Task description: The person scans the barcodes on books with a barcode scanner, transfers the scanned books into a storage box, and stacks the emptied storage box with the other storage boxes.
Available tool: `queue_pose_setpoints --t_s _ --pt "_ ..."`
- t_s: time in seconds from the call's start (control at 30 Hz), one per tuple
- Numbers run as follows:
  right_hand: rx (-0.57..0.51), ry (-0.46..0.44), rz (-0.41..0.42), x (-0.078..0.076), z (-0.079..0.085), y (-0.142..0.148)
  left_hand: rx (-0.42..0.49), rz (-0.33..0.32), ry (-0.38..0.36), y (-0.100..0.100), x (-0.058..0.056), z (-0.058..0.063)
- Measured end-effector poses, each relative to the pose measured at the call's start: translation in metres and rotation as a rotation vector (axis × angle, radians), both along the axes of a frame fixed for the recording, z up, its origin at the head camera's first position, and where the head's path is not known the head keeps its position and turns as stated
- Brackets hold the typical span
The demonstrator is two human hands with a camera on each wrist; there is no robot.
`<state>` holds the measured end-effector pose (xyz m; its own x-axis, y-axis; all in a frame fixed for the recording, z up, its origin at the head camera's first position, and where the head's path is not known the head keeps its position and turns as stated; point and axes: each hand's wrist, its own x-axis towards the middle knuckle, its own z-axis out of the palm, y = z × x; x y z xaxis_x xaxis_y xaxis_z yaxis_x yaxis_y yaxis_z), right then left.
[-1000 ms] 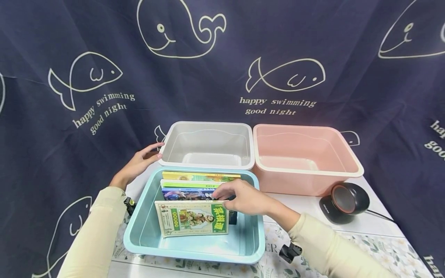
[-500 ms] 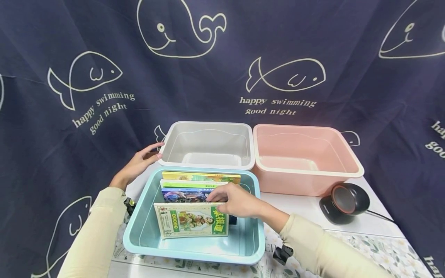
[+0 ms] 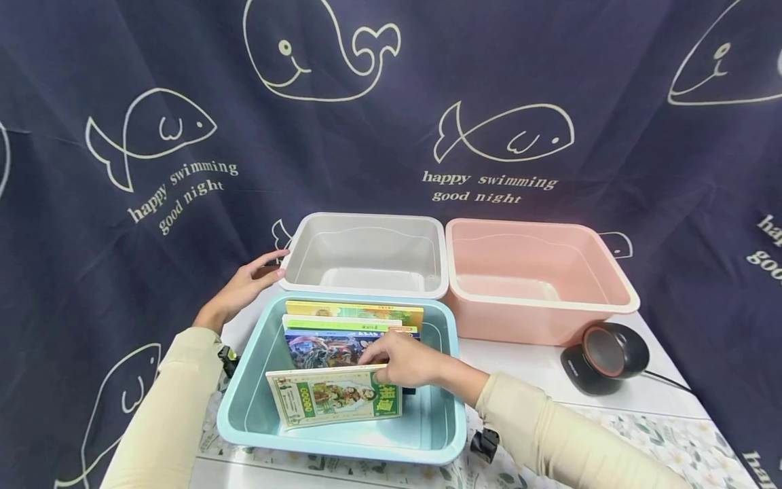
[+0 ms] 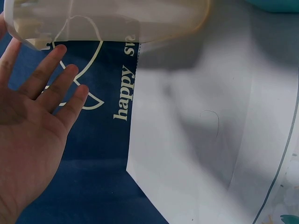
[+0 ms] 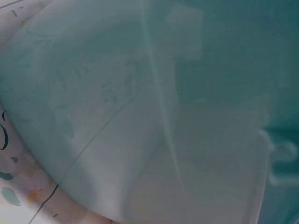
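My right hand (image 3: 408,361) pinches the top edge of a green-and-cream illustrated book (image 3: 336,397), thumb in front and fingers behind. This book leans toward me inside a light blue plastic bin (image 3: 342,454). Behind it stand a dark blue picture book (image 3: 326,348), a book with a white and green top edge (image 3: 342,322) and a yellow book (image 3: 351,310). With fingers spread, my left hand (image 3: 241,288) rests against the left end of a grey-white bin (image 3: 366,248). In the left wrist view its palm shows, holding nothing. Bluish bin wall (image 5: 93,116) fills the right wrist view.
A pink bin (image 3: 519,326) stands to the right of the grey-white one. In front of its right corner sits a black round device (image 3: 613,350) with a cable. A dark blue curtain (image 3: 391,156) hangs behind the white, flower-patterned table (image 3: 647,441).
My right hand has moved down and left, toward me. The green-and-cream book's top has tipped forward with it, showing more of the dark blue book. The left hand stays put.
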<state>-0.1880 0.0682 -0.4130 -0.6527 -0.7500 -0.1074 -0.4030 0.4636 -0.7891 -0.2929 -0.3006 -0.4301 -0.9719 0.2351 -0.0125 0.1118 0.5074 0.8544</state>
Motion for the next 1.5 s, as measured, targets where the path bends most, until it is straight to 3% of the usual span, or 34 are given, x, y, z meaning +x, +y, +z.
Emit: queue_pose_setpoints --t_s 0.3,0.5,0.7,0.97,1.27,1.5 --pt "-0.02 -0.021 -0.037 0.004 0.006 0.008 0.006 -0.015 -0.009 0.002 0.001 -0.003" --pt "-0.051 -0.009 -0.078 0.009 0.023 0.017 0.002 -0.007 -0.007 0.001 0.001 -0.002" --pt "-0.125 0.06 -0.105 0.01 0.046 0.029 0.011 -0.006 -0.01 0.001 0.0 -0.003" --pt "-0.219 0.062 -0.207 0.012 0.084 0.059 0.011 -0.014 -0.009 0.001 0.001 -0.007" --pt "-0.225 0.171 -0.399 0.021 0.127 0.108 0.005 -0.007 -0.005 -0.001 0.0 -0.004" --pt "-0.177 0.308 -0.535 0.04 0.143 0.146 0.0 -0.01 -0.008 -0.003 0.0 -0.001"
